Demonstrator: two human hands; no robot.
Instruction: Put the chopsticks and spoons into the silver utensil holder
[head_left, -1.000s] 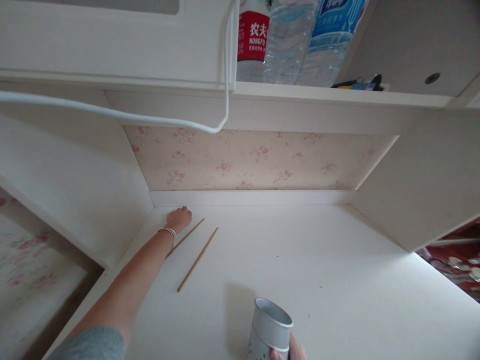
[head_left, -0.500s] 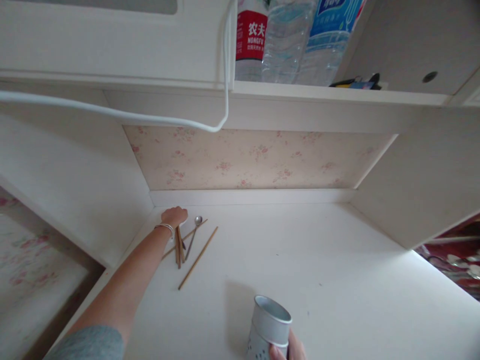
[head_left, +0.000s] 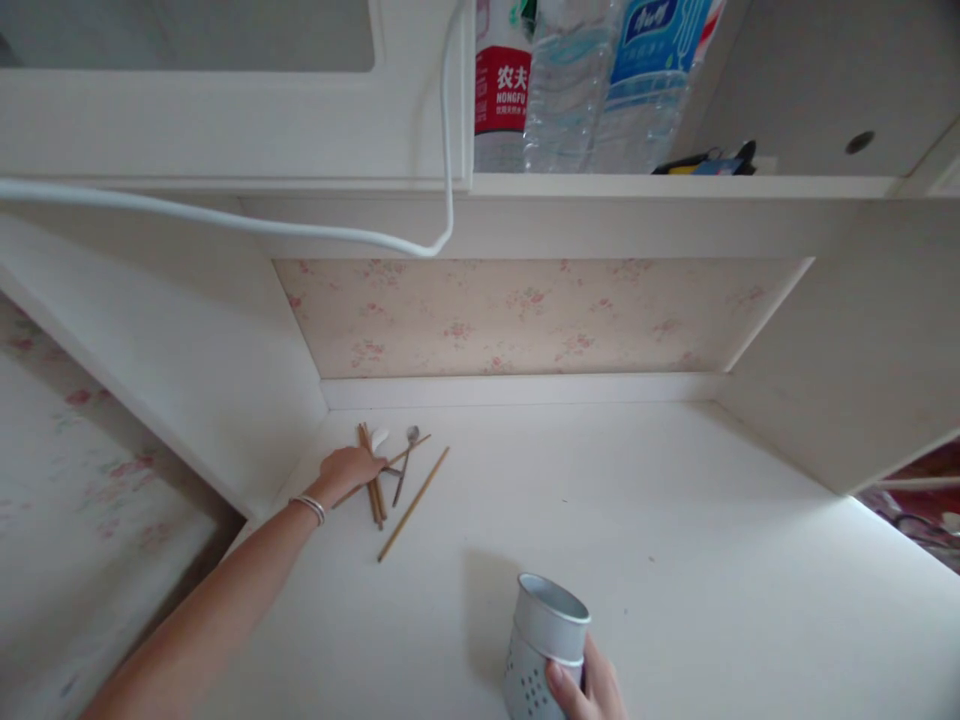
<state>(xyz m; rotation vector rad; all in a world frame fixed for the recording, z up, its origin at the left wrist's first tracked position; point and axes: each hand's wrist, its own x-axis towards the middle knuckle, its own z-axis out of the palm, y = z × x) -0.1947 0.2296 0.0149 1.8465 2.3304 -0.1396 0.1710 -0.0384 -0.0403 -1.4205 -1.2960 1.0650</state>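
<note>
At the back left of the white tabletop, my left hand (head_left: 351,474) reaches over a small pile of wooden chopsticks (head_left: 373,490). Its fingers are closed round a utensil with a thin dark handle (head_left: 393,472), whose other end is hidden. Just beyond the fingers lies a small white piece (head_left: 379,438), too small to name. Right of the hand are a metal spoon (head_left: 406,462) and a single chopstick (head_left: 414,503) lying apart. Near the front, my right hand (head_left: 589,685) grips a pale metal utensil holder (head_left: 546,640) with punched holes, its mouth tilted upward.
A white cable (head_left: 300,228) hangs across the upper left, below a cabinet door (head_left: 240,120). Plastic water bottles (head_left: 570,90) stand on the shelf (head_left: 675,187) above. Side panels (head_left: 847,340) enclose the tabletop (head_left: 600,480) left and right.
My left hand has drawn back a little from the far end of the chopsticks, uncovering the white piece. The dark handle now points sideways from its fingers. My right hand still holds the utensil holder.
</note>
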